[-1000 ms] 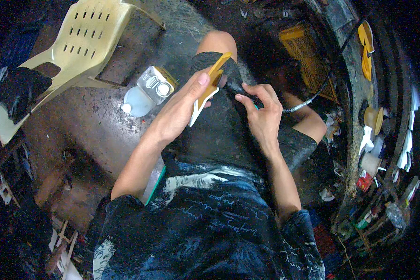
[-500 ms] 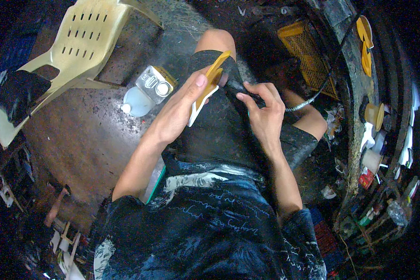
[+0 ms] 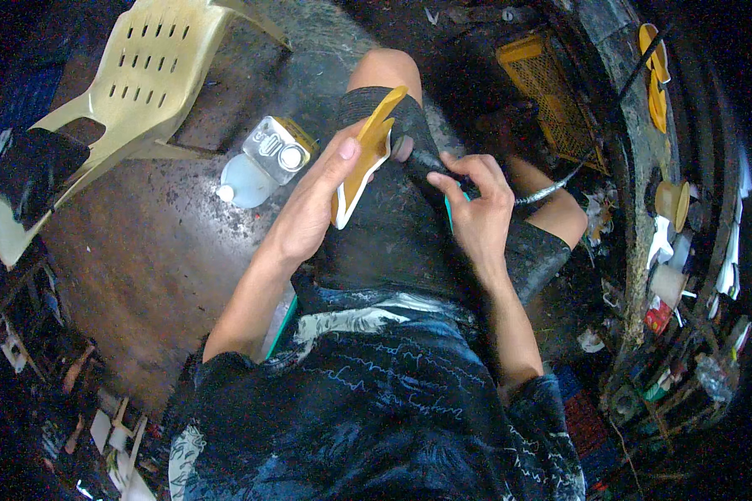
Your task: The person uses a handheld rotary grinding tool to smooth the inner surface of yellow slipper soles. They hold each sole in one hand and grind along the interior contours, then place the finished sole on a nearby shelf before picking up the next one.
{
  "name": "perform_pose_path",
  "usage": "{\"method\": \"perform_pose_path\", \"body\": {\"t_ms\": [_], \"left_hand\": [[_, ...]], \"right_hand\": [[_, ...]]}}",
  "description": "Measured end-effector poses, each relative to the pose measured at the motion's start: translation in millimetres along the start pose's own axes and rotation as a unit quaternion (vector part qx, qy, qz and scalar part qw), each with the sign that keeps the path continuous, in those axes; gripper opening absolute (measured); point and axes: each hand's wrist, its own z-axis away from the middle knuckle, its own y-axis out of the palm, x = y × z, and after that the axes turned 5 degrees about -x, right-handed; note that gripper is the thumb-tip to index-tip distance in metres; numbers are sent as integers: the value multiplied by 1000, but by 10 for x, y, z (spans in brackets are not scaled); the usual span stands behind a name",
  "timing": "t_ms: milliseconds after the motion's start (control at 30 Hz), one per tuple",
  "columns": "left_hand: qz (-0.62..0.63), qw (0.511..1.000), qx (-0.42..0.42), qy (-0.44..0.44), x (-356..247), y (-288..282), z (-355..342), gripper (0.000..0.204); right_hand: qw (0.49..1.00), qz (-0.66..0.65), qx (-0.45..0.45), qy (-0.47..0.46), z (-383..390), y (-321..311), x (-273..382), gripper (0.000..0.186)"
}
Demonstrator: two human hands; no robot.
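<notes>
Your left grip (image 3: 316, 196) grasps the yellow, white-edged piece (image 3: 361, 171), held tilted above your lap (image 3: 384, 250). Your right grip (image 3: 486, 200) is closed around the dark handheld tool (image 3: 424, 164); its rounded tip (image 3: 403, 149) lies just beside the piece. A cable (image 3: 551, 190) extends from your right grip toward the upper right.

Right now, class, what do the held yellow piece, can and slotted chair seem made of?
Yellow piece: smooth, perhaps leather or synthetic; its even surface leaves both open. Can: probably shiny metal; silvery glare. Slotted chair: likely satin plastic; moulded curves.
</notes>
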Motion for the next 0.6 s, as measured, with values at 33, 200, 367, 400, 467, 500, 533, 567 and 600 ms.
{"method": "perform_pose_path", "body": {"t_ms": [33,200,367,400,467,500,533,567,600], "left_hand": [[-6,1000,-2,-2,-2,1,3,71],[4,1000,10,18,0,20,-3,72],[12,1000,9,-2,-11,26,3,72],[12,1000,9,7,-10,29,6,72],[11,1000,3,22,-4,38,7,72],[4,1000,3,18,-4,34,6,72],[-3,1000,2,14,-4,31,3,72],[-12,1000,0,8,-1,28,-2,72],[-10,1000,2,9,2,25,-10,72]], "right_hand": [[1000,-8,-16,-11,-26,14,-23,26],[1000,-5,20,4,18,27,-26,27],[999,2,42,-5,68,36,4,28],[999,8,38,-5,66,38,4,28],[999,14,38,-4,69,39,11,28],[999,13,41,-3,81,42,20,28],[999,12,44,-3,86,41,26,28],[999,-7,52,-13,105,48,39,28],[998,-15,57,-9,113,49,45,29]]}}
